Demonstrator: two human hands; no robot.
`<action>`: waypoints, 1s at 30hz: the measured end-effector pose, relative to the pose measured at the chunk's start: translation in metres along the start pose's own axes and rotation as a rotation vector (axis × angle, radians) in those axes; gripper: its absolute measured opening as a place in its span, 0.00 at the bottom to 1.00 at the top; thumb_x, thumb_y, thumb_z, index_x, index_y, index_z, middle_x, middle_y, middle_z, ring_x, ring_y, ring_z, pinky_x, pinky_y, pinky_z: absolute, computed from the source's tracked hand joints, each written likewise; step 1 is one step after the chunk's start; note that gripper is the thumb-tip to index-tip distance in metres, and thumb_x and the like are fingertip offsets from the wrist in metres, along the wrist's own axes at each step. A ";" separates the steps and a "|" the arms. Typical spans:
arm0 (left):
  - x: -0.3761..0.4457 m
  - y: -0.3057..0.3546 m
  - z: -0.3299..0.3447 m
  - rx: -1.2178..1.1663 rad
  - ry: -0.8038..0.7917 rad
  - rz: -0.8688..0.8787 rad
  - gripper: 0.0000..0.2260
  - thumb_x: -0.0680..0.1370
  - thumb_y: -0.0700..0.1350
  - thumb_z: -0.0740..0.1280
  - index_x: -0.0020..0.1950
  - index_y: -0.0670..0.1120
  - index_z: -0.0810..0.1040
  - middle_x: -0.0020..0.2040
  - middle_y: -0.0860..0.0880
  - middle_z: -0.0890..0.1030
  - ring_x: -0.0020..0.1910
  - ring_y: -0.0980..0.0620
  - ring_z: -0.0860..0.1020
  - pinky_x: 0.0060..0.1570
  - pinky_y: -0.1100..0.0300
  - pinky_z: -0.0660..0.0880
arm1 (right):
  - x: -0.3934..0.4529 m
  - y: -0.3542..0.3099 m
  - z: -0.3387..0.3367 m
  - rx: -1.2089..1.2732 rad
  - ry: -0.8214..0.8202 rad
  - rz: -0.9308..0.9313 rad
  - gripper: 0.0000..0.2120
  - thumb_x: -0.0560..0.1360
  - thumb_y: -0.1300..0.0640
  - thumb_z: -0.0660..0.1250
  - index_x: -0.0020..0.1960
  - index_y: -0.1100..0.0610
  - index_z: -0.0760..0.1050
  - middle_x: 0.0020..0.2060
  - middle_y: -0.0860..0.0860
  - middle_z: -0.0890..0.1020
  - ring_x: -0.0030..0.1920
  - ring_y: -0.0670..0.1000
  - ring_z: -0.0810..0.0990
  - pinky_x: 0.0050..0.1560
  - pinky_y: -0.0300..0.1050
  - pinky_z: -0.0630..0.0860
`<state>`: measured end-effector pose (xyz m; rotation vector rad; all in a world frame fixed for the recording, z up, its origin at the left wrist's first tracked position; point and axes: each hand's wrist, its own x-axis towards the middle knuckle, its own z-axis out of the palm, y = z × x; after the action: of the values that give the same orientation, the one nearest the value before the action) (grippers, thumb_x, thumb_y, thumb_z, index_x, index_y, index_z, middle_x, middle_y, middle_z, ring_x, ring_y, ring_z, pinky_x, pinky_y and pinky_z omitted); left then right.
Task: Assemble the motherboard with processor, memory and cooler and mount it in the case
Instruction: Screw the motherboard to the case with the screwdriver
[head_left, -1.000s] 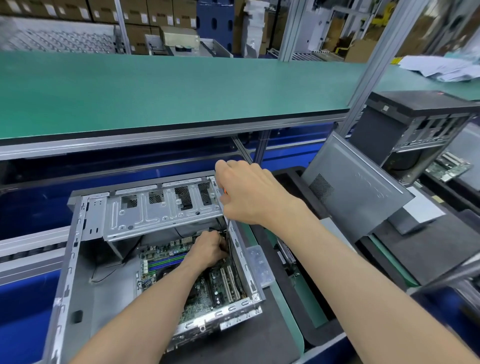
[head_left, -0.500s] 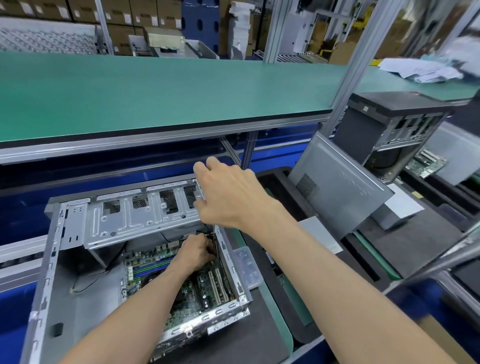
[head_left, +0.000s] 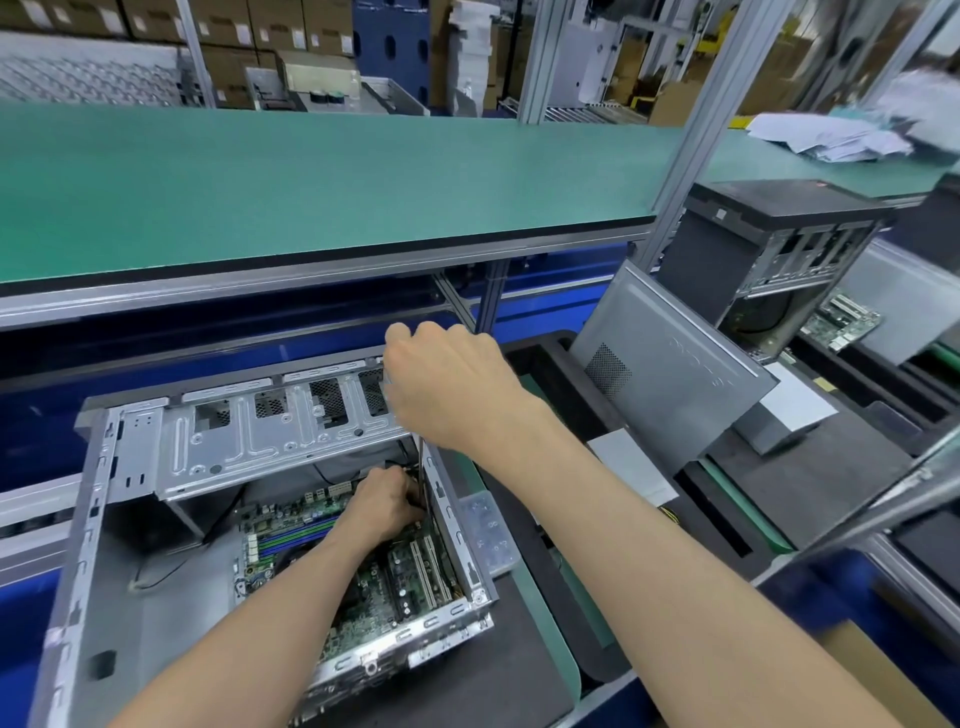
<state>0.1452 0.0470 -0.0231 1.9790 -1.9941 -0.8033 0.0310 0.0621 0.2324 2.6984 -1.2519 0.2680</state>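
Both hands work the open case (head_left: 93, 551): right hand (head_left: 452, 384) curls on its top corner (likely steadying), left hand (head_left: 384, 501) curled down at the seated motherboard (head_left: 332, 566), its grip's contents hidden.

left hand (head_left: 387, 501) fingertips hidden against case (head_left: 457, 519) wall, motherboard (head_left: 384, 587) partly under forearm, right hand (head_left: 452, 387) perhaps gripping case corner
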 end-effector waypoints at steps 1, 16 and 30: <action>0.000 -0.001 0.000 -0.001 -0.004 -0.003 0.02 0.67 0.44 0.78 0.38 0.48 0.87 0.32 0.51 0.82 0.35 0.53 0.77 0.38 0.61 0.74 | 0.000 0.001 0.001 -0.040 0.026 0.022 0.11 0.78 0.54 0.65 0.47 0.56 0.62 0.32 0.48 0.59 0.38 0.57 0.70 0.37 0.51 0.62; 0.000 0.000 -0.001 -0.002 -0.002 -0.015 0.02 0.66 0.45 0.77 0.36 0.49 0.86 0.30 0.53 0.80 0.34 0.53 0.77 0.36 0.62 0.71 | -0.003 0.006 -0.006 0.106 -0.058 -0.032 0.13 0.71 0.52 0.68 0.48 0.55 0.66 0.37 0.48 0.65 0.33 0.51 0.68 0.34 0.47 0.60; -0.002 0.003 -0.003 -0.002 -0.017 -0.030 0.02 0.67 0.45 0.77 0.38 0.48 0.86 0.34 0.49 0.83 0.36 0.51 0.79 0.35 0.62 0.70 | -0.002 0.002 -0.006 0.090 -0.070 -0.073 0.13 0.71 0.59 0.67 0.48 0.56 0.63 0.36 0.48 0.64 0.36 0.54 0.68 0.34 0.48 0.61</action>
<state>0.1447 0.0482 -0.0186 2.0119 -1.9774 -0.8311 0.0275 0.0634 0.2384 2.8459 -1.1838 0.2271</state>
